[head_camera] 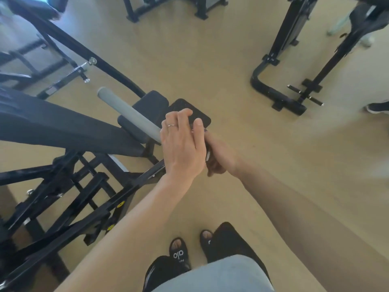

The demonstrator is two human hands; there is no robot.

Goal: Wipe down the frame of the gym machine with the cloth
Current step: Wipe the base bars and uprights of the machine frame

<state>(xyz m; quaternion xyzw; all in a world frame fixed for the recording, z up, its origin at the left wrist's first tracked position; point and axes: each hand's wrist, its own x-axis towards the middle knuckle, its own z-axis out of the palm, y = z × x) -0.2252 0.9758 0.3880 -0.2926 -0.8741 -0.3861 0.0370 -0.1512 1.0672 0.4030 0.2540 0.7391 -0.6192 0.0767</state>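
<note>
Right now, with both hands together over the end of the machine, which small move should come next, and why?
Probably lower the right hand, which grips something dark, perhaps the cloth, onto the black frame bar beside it; the left hand lies over it and no wiping contact shows.

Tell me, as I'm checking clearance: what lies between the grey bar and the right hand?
The left hand lies between them, seen in the head view.

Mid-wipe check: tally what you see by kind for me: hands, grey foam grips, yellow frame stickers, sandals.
Hands: 2 (left hand, right hand)
Grey foam grip: 1
Yellow stickers: 2
Black sandals: 2
Total: 7
</note>
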